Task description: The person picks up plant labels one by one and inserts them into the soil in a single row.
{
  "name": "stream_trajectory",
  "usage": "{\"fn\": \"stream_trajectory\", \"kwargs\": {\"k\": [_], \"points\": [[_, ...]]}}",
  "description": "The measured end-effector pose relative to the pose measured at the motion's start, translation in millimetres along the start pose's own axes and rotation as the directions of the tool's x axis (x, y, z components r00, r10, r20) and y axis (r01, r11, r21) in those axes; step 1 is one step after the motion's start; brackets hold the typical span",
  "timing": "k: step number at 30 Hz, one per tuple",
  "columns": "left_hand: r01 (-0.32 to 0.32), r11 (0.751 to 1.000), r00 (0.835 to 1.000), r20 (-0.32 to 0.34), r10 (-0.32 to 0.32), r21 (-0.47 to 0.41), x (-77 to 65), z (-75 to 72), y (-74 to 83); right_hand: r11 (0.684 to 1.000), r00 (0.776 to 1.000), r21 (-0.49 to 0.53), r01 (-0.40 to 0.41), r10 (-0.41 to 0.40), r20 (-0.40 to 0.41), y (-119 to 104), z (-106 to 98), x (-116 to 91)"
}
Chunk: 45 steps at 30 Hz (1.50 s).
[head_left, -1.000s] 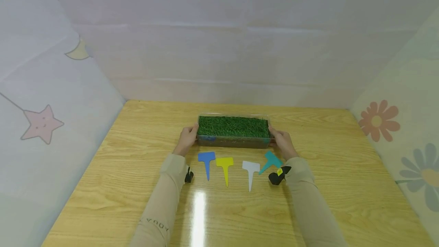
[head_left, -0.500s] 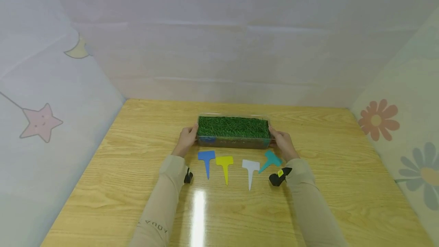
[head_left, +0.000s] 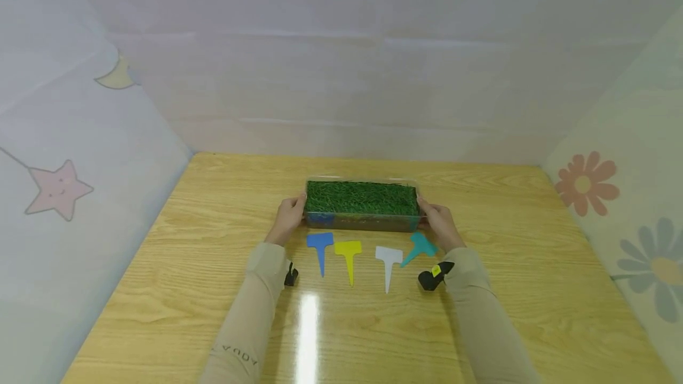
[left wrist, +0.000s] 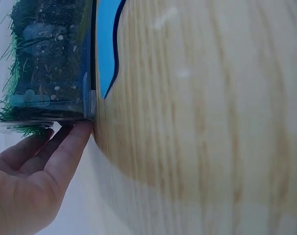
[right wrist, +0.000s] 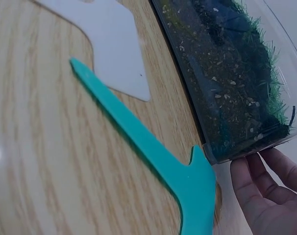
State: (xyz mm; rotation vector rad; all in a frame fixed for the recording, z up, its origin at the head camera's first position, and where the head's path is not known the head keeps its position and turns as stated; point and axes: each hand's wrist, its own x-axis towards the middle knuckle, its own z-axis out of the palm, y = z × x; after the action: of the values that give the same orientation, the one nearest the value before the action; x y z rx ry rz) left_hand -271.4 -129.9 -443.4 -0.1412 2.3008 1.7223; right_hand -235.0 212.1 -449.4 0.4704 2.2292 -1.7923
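A clear planter box (head_left: 363, 222) holding dark soil and green grass (head_left: 363, 197) stands lengthwise across the table. My left hand (head_left: 289, 216) grips its left end, and in the left wrist view the fingers (left wrist: 70, 149) press the end wall low down. At the opposite end my right hand (head_left: 440, 224) grips the box, fingertips (right wrist: 240, 171) against the wall near the base. Four T-shaped plant labels lie in front: a blue label (head_left: 320, 240), a yellow label (head_left: 348, 248), a white label (head_left: 389, 255) and a teal label (head_left: 420, 246), which slants.
The wooden table (head_left: 176, 289) reaches back to a pale sheet wall (head_left: 341, 88). Printed side walls stand left and right, with a pink star (head_left: 58, 189) and a red flower (head_left: 584, 184). Black wrist cameras hang close above the tabletop.
The whole head view has shifted very slightly. Both hands keep their hold at the ends of the box, and the labels lie as before.
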Motion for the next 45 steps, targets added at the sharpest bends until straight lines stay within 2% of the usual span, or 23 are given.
{"fn": "stream_trajectory", "kwargs": {"k": [5,13,20,25,31,35,40,45], "points": [[-0.001,1.0,1.0,0.008,0.001,-0.013,-1.6,-1.1,0.8,1.0,1.0,-0.001,-0.004,0.004,-0.007,-0.8,0.0,-1.9],[-0.004,1.0,1.0,0.0,0.004,0.031,-2.8,-5.0,4.2,1.0,1.0,0.022,0.006,-0.006,0.001,-4.8,2.9,-2.1],[-0.047,0.994,0.998,0.042,0.043,0.101,2.0,-7.5,8.0,0.998,0.999,-0.057,0.008,-0.01,-0.035,-8.3,1.7,-4.0],[-0.064,0.99,0.998,0.038,0.059,0.128,1.4,-9.6,11.7,0.994,0.998,-0.111,0.022,-0.028,-0.053,-8.7,1.3,-8.8],[-0.083,0.983,0.995,0.06,0.074,0.163,-8.9,-13.9,12.7,0.971,0.996,-0.221,0.09,-0.094,-0.008,-7.9,-3.6,-25.5],[-0.09,0.973,0.995,0.062,0.078,0.212,-17.9,-18.2,12.7,0.958,0.994,-0.265,0.111,-0.105,0.036,-7.5,-8.2,-38.3],[-0.103,0.961,0.995,0.023,0.101,0.258,-29.5,-22.8,14.2,0.935,0.987,-0.317,0.16,-0.151,0.051,-5.1,-11.7,-50.6],[-0.124,0.96,0.991,-0.017,0.133,0.251,-41.4,-25.7,15.6,0.91,0.98,-0.366,0.197,-0.188,0.061,-6.6,-10.6,-62.0]]}}
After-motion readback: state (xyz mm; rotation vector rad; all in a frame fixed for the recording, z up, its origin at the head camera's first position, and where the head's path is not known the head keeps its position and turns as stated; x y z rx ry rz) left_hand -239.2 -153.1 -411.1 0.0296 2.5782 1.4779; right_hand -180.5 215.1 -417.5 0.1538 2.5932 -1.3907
